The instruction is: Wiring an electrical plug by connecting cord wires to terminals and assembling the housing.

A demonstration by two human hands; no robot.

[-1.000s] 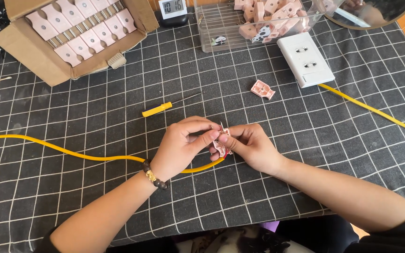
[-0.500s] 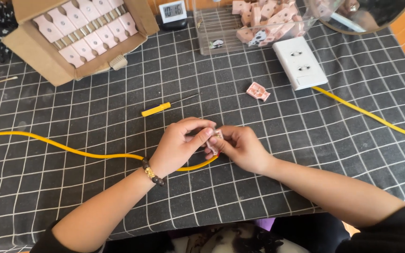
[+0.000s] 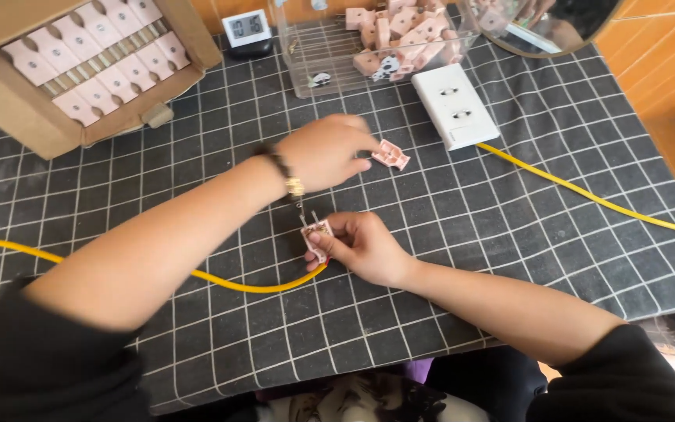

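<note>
— At the end of the yellow cable (image 3: 259, 286), near the middle of the checked cloth (image 3: 509, 234): pinching a small pink plug body (image 3: 316, 237) between thumb and fingers of the right hand (image 3: 365, 248), metal prongs pointing up and away from the palm.

— And over by the white socket block (image 3: 455, 105)?

— Reaching across with the left hand (image 3: 330, 150), fingertips closing on a loose pink plug piece (image 3: 391, 155) lying on the cloth just to the near left of the socket block. Touching it, fingers bunched together at its edge; hard to tell whether lifting it or only pressing on it.

— Anything on that wrist?

— Wearing a dark beaded bracelet (image 3: 281, 168), forearm crossing above the plug body held in the right hand.

— Further out from the socket block?

— Running off its near right corner, a second stretch of yellow cable (image 3: 603, 202), heading toward the right edge of the cloth. Sitting just behind the block, a clear plastic box (image 3: 330, 55) holding more pink pieces. Standing left of that box, a small digital clock (image 3: 245, 30). Resting well to the left of the block, an open cardboard carton (image 3: 9, 101) packed with rows of pale pink parts. Showing behind and to the right of the block, the curved rim of a mirror (image 3: 556, 48).
</note>
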